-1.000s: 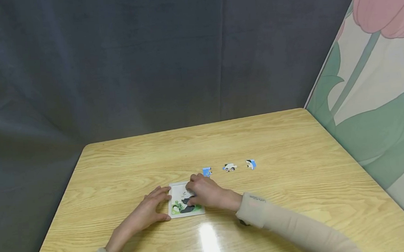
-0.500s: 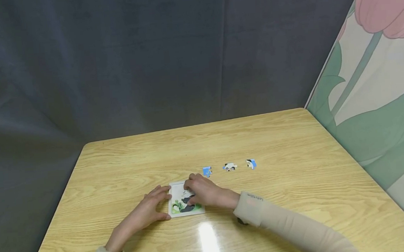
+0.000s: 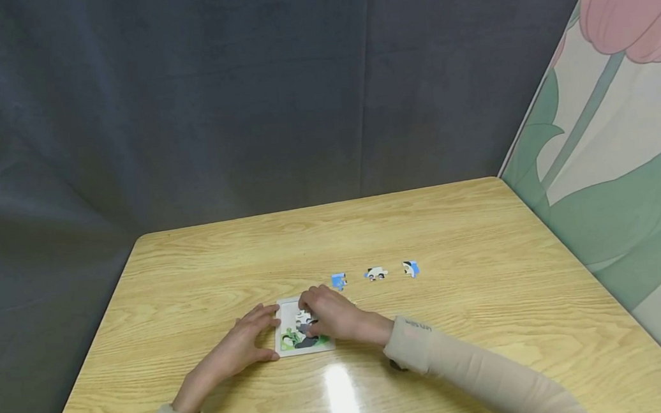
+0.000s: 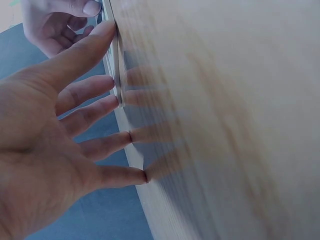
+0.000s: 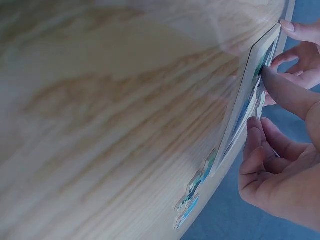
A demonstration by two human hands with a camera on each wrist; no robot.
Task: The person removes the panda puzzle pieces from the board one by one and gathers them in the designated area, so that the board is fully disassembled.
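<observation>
White rectangular puzzle tray [image 3: 307, 352] on a pale wooden table [image 3: 225, 258].
Left hand [image 3: 239, 345], fingers spread, touches its edge; right hand [image 3: 336, 311] pinches a black-and-white jigsaw piece [image 3: 303, 318], edge-on from the right wrist; only the head view shows all three loose blue-patched pieces [image 3: 376, 273].

Hands [image 3: 235, 348] [image 3: 335, 313] crowding the frame [image 3: 289, 312], three pieces [image 3: 376, 273] beyond, open tabletop [image 3: 378, 229] past them, right sleeve [image 3: 474, 372] blocking near right.

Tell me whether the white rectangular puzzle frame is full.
Not full: the frame shows bare white inside; three multicoloured jigsaw pieces lie outside.
</observation>
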